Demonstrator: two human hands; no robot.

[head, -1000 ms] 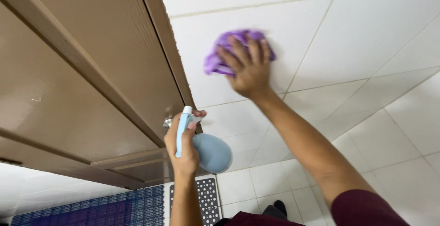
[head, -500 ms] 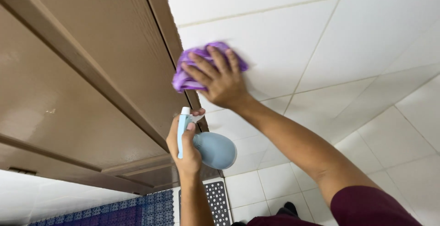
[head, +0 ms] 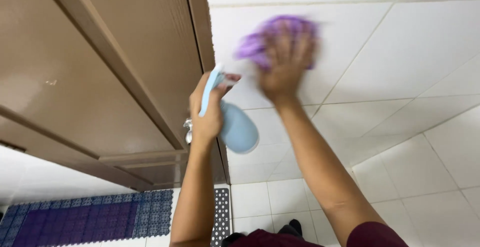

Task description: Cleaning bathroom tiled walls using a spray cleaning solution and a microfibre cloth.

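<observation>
My right hand (head: 284,67) presses a purple cloth (head: 260,39) flat against the white tiled wall (head: 400,52); hand and cloth are blurred by motion. My left hand (head: 206,112) grips a light blue spray bottle (head: 237,127) by its neck, nozzle up, the round body hanging to the right of the hand. The bottle is held just right of the brown door frame (head: 200,32), a little below and left of the cloth.
A brown panelled door (head: 90,77) fills the left side, with a metal handle (head: 188,129) partly hidden behind my left hand. Below lie a blue and purple plastic floor mat (head: 85,219), a grey perforated mat (head: 221,212) and white floor tiles.
My right hand swept the cloth left toward the door frame, then back to the right and slightly up. The left hand keeps the bottle in about the same place.
</observation>
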